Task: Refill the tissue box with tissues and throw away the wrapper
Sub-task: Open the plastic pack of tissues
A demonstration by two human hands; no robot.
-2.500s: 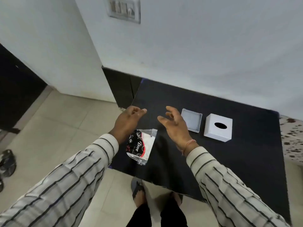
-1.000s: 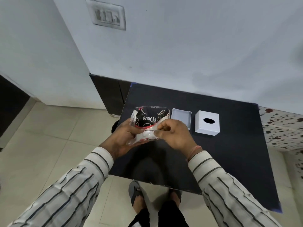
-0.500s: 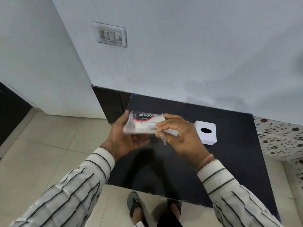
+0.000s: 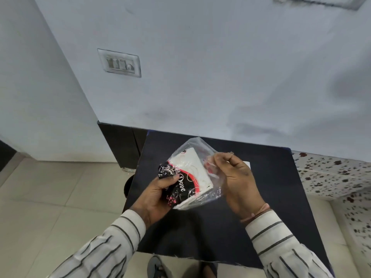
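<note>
I hold a pack of tissues (image 4: 193,173) in a clear plastic wrapper printed black, red and white, raised above the black table (image 4: 281,197). My left hand (image 4: 158,195) grips the pack's black printed end from below, thumb on top. My right hand (image 4: 239,177) pinches the loose clear edge of the wrapper (image 4: 210,155) on the pack's right side. The white tissue box (image 4: 247,163) is almost wholly hidden behind my right hand; only a small white corner shows. Its separate lid is out of sight.
The table stands against a white wall carrying a switch plate (image 4: 120,64). A black cabinet (image 4: 120,145) sits to the table's left. Pale floor tiles (image 4: 50,197) lie left of the table, a speckled surface (image 4: 331,173) right of it. My feet show below its front edge.
The pack went from lying on the table to being lifted in both hands. It has since been turned face up, and my right hand has pulled the clear wrapper edge out.
</note>
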